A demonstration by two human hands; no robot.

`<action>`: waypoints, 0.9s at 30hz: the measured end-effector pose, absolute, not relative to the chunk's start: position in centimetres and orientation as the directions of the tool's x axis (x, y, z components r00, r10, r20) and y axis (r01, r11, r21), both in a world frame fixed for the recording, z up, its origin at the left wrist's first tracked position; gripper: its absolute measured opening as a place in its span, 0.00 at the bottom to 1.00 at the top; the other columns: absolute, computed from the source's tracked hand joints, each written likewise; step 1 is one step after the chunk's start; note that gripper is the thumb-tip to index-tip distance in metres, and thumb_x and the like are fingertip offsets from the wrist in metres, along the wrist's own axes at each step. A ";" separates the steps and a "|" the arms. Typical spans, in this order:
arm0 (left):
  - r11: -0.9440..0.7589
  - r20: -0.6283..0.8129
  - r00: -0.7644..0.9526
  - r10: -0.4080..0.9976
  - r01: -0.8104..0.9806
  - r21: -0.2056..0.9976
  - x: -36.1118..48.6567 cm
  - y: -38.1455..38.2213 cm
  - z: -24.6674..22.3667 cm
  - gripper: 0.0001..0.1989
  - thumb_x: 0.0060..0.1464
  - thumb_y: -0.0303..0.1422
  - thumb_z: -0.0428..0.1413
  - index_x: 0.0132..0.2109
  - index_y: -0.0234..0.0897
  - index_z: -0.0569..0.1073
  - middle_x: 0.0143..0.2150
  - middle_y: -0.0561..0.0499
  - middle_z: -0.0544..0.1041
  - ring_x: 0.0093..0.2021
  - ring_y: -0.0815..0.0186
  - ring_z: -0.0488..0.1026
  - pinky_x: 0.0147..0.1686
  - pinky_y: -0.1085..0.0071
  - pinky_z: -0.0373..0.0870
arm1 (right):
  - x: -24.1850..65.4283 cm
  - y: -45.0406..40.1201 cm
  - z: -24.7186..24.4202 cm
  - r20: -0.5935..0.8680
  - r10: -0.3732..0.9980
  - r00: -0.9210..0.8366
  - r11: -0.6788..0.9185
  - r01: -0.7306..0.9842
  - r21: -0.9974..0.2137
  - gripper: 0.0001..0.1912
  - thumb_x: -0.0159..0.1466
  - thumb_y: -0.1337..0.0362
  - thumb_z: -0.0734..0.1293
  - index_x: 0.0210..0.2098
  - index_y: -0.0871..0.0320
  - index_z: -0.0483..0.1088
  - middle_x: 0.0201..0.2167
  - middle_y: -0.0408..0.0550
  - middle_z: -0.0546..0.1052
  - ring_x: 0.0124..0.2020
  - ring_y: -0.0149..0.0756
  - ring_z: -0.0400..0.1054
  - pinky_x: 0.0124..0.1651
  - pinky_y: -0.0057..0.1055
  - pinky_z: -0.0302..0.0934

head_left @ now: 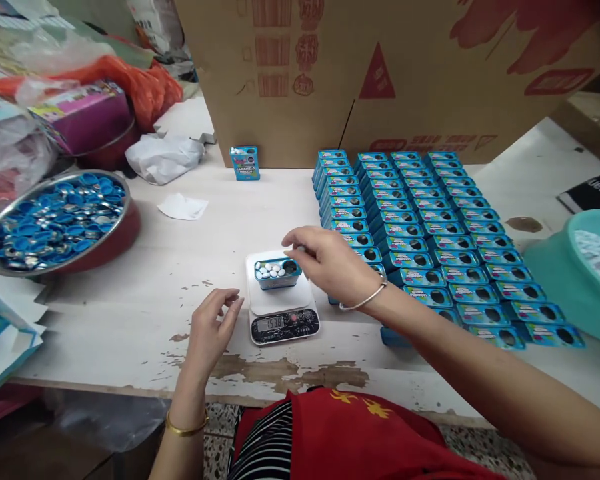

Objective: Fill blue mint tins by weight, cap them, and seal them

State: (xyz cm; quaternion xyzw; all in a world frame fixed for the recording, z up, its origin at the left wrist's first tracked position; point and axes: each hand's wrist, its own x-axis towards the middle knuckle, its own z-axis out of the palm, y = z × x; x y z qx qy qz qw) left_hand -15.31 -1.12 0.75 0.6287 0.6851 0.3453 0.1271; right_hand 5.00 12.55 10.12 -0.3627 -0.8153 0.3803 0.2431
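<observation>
A small blue box (279, 281) rests on the white platform of a digital scale (280, 303). White oval candies (270, 270) show in its top, beside a dark round opening. The scale's lit display reads about 153.8. My right hand (330, 263) hovers at the box's right end, fingers curled together. A small greyish bit shows among them, too little to name. To the left of the scale, my left hand (215, 327) is held over the table with its fingers loosely bent and apart, holding nothing.
Rows of blue boxes (415, 230) with dark round holes stand at right, partly under my right forearm. Beyond them is a turquoise tub (565, 273) of white pieces. A metal bowl (130, 200) of blue lids sits left. One box (245, 164) stands before a large carton (280, 127).
</observation>
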 end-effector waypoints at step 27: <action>-0.202 0.565 -0.091 0.820 0.878 0.434 -13.7 -0.4 2.5 0.20 0.57 0.32 0.56 0.57 0.41 0.66 0.52 0.43 0.70 0.52 0.58 0.67 0.49 0.58 0.67 | 9.0 8.3 5.7 -0.119 0.877 -0.465 0.046 0.327 -0.944 0.15 0.64 0.53 0.63 0.41 0.58 0.69 0.19 0.36 0.59 0.21 0.28 0.53 0.25 0.28 0.48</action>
